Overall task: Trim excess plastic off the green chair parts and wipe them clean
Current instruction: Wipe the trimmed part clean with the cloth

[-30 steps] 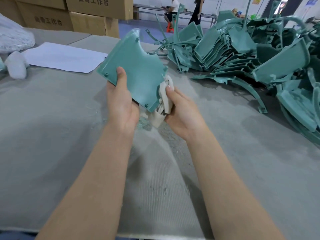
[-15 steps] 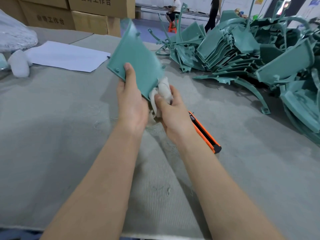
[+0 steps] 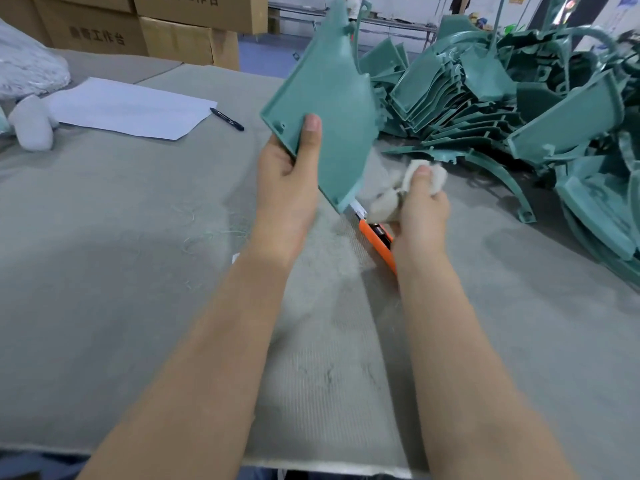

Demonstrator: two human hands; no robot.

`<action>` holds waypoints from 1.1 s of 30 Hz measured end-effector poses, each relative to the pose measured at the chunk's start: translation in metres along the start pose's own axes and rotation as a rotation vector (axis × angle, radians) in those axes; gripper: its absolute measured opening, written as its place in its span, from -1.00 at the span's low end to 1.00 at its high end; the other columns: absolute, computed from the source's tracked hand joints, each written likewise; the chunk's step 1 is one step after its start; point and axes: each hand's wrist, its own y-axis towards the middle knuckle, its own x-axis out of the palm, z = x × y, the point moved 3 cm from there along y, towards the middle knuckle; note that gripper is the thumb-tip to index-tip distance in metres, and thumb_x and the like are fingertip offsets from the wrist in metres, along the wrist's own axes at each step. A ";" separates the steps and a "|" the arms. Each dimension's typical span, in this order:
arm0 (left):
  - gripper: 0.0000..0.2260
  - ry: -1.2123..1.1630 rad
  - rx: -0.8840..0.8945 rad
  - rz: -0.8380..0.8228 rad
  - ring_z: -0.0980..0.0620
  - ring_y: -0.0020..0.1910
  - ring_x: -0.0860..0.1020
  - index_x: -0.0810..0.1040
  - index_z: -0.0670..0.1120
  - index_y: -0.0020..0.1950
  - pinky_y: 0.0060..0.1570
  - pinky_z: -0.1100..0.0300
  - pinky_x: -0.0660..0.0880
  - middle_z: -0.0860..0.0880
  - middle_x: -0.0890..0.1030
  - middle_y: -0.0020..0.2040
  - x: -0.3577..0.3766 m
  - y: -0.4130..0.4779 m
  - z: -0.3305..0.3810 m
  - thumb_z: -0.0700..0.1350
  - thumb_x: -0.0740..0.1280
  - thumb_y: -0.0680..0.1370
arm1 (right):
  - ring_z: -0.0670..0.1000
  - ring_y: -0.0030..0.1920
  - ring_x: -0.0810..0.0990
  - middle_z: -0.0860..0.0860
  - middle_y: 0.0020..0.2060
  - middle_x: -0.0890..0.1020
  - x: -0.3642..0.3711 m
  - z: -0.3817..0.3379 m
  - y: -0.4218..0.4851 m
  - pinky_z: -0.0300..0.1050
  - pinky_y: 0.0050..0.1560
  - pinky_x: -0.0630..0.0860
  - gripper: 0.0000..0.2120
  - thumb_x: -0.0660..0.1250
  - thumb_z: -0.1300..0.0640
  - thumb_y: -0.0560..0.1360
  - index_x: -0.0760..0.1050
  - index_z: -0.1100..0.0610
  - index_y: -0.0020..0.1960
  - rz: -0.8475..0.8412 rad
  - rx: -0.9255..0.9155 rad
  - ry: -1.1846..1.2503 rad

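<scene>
Green chair part (image 3: pixel 329 98) gripped by left hand (image 3: pixel 287 188), thumb on face — right hand (image 3: pixel 422 216) fingers (image 3: pixel 440 202) curled round cloth (image 3: pixel 388 202).

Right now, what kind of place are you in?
Probably a factory finishing bench: a big pile of green chair parts on a fabric-covered table, stacked cardboard boxes behind, and an orange utility knife for trimming.

Behind right hand (image 3: pixel 420 216), knife (image 3: pixel 375 237) handle hidden; chair part (image 3: pixel 329 98) top cropped.
</scene>
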 end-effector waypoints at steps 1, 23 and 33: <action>-0.86 0.067 0.049 0.040 0.19 -0.09 0.63 0.55 -0.05 0.04 -0.05 0.23 0.54 0.18 0.66 -0.13 -0.005 0.002 0.002 -0.10 0.20 0.64 | 0.03 -0.10 0.65 -0.01 -0.17 0.62 -0.009 -0.003 0.006 -0.05 -0.09 0.59 -0.79 0.15 0.00 0.64 0.45 0.05 -0.10 0.037 0.014 0.037; -0.64 -0.084 -0.599 -0.123 0.04 -0.02 0.66 0.48 -0.14 0.34 -0.02 0.14 0.61 -0.06 0.67 0.10 -0.025 0.004 -0.018 -0.06 0.31 0.58 | -0.01 -0.03 0.65 0.06 0.00 0.68 -0.007 -0.018 -0.008 -0.09 0.03 0.60 -0.80 0.19 0.17 0.63 0.50 0.21 0.17 -0.719 -0.017 -0.098; -0.80 -0.188 -0.581 -0.190 0.04 -0.06 0.68 0.58 -0.06 0.13 -0.13 0.15 0.62 -0.02 0.71 -0.02 -0.017 0.003 -0.023 -0.05 0.21 0.64 | 0.02 0.00 0.53 -0.12 -0.13 0.53 -0.007 -0.025 -0.002 -0.05 0.13 0.42 -0.68 0.00 -0.23 0.59 0.44 -0.12 -0.12 -0.041 -0.282 -0.248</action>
